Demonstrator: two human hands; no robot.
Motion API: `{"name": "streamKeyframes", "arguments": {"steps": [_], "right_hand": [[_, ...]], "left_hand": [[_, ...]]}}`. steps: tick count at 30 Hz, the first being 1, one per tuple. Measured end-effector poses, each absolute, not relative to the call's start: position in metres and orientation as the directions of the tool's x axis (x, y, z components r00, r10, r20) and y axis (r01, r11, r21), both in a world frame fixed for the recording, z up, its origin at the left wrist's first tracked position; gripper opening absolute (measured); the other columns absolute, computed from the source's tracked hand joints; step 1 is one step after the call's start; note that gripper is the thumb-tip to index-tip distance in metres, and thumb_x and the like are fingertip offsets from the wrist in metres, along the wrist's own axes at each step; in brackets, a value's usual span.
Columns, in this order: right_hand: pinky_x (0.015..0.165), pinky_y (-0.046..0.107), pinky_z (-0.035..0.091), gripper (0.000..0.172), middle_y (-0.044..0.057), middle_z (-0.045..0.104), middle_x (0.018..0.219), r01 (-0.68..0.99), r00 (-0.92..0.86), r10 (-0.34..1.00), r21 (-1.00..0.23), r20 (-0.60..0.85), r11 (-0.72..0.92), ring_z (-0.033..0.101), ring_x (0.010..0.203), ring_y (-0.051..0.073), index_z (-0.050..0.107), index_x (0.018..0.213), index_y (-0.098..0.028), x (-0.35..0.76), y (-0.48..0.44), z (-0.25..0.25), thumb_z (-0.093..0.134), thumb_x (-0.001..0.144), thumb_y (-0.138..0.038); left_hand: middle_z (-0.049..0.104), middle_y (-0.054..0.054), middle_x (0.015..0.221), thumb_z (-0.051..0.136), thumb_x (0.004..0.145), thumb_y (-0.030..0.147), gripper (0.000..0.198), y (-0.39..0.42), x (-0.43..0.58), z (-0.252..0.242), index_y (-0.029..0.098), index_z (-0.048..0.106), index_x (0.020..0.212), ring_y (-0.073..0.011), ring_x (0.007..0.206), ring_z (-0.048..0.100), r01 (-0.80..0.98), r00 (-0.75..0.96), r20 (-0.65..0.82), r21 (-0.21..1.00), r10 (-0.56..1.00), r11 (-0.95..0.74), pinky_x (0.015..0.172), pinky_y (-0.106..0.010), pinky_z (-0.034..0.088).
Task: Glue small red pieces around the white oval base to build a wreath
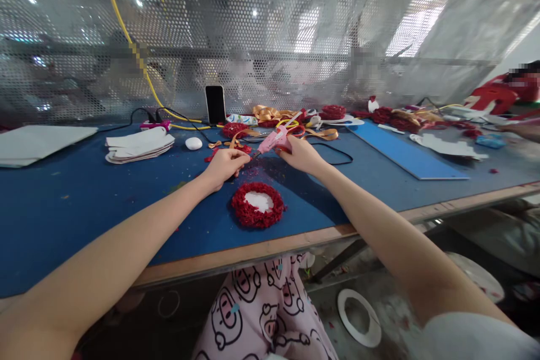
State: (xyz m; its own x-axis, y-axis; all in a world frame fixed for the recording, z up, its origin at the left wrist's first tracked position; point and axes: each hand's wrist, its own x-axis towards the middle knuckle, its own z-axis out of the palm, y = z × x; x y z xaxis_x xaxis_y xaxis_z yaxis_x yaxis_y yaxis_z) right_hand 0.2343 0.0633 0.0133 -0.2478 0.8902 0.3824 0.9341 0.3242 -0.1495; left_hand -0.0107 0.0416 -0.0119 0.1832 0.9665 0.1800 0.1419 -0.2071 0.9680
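Note:
My right hand (298, 154) is wrapped round a pink hot glue gun (273, 140), its nozzle pointing down and left. Close to the nozzle tip, my left hand (226, 166) has its fingertips pinched together; whatever they hold is too small to make out. Just nearer to me on the blue table lies a ring of crumpled red material (258, 205) with a white centre. Scraps of red (216, 154) lie behind my left hand.
A phone (215, 105) leans upright against the perforated metal screen. Stacked white cut-outs (139, 144) and a white rounded object (193, 143) lie to the left. Gold ribbon (270, 113) and red pieces clutter the back. A blue board (405, 149) lies right; another person's hand (523, 131) shows beyond.

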Motion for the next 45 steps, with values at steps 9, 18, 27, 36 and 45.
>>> {"name": "streamKeyframes", "arguments": {"steps": [9, 18, 27, 36, 45], "right_hand": [[0.065, 0.029, 0.037, 0.032, 0.010, 0.069, 0.091, 0.920, -0.262, 0.888, -0.179, 0.379, 0.348, 0.060, 0.076, 0.021, 0.057, 0.091, -0.017, 0.236, 0.067, 0.011, 0.065, 0.084, -0.047], [0.084, 0.035, 0.042, 0.033, 0.011, 0.070, 0.095, 0.916, -0.218, 0.858, -0.205, 0.464, 0.344, 0.061, 0.092, 0.025, 0.070, 0.088, -0.016, 0.238, 0.068, 0.012, 0.069, 0.080, -0.048], [0.106, 0.040, 0.036, 0.023, 0.004, 0.072, 0.112, 0.515, -0.624, 0.653, -0.401, 0.430, 0.757, 0.060, 0.109, 0.022, 0.078, 0.099, -0.026, 0.203, 0.044, 0.014, 0.067, 0.087, -0.043], [0.085, 0.034, 0.050, 0.023, 0.006, 0.076, 0.090, 0.447, -0.122, 0.829, -0.716, 0.546, 0.537, 0.068, 0.088, 0.020, 0.077, 0.085, -0.018, 0.216, 0.056, 0.016, 0.066, 0.083, -0.038], [0.056, 0.029, 0.043, 0.043, 0.001, 0.057, 0.053, 0.416, 0.125, 0.890, -0.838, 0.438, 0.354, 0.054, 0.057, 0.014, 0.066, 0.057, -0.017, 0.226, 0.058, 0.022, 0.074, 0.074, -0.056]], "left_hand": [[0.050, 0.006, 0.052, 0.076, 0.070, 0.038, 0.028, 0.037, -0.010, -0.008, 0.013, 0.069, 0.083, -0.0066, 0.043, 0.040, 0.071, 0.191, 0.180, 0.978, 0.965, -0.196, 0.047, -0.023, 0.034], [0.054, 0.005, 0.057, 0.076, 0.073, 0.045, 0.035, 0.038, -0.011, -0.011, 0.014, 0.074, 0.088, -0.0069, 0.047, 0.040, 0.129, 0.226, 0.256, 0.948, 0.940, -0.290, 0.048, -0.023, 0.033], [0.056, 0.003, 0.059, 0.072, 0.077, 0.046, 0.034, 0.034, -0.010, -0.007, 0.015, 0.074, 0.093, -0.0084, 0.051, 0.044, 0.135, 0.251, 0.302, 0.930, 0.919, -0.343, 0.049, -0.022, 0.034], [0.054, 0.004, 0.057, 0.072, 0.078, 0.043, 0.029, 0.035, -0.010, -0.009, 0.016, 0.070, 0.090, -0.0070, 0.046, 0.043, 0.088, 0.281, 0.276, 0.946, 0.919, -0.311, 0.047, -0.021, 0.033], [0.054, 0.005, 0.057, 0.071, 0.080, 0.042, 0.028, 0.038, -0.011, -0.011, 0.016, 0.068, 0.088, -0.0065, 0.046, 0.042, 0.066, 0.279, 0.264, 0.954, 0.923, -0.293, 0.047, -0.021, 0.031]]}}
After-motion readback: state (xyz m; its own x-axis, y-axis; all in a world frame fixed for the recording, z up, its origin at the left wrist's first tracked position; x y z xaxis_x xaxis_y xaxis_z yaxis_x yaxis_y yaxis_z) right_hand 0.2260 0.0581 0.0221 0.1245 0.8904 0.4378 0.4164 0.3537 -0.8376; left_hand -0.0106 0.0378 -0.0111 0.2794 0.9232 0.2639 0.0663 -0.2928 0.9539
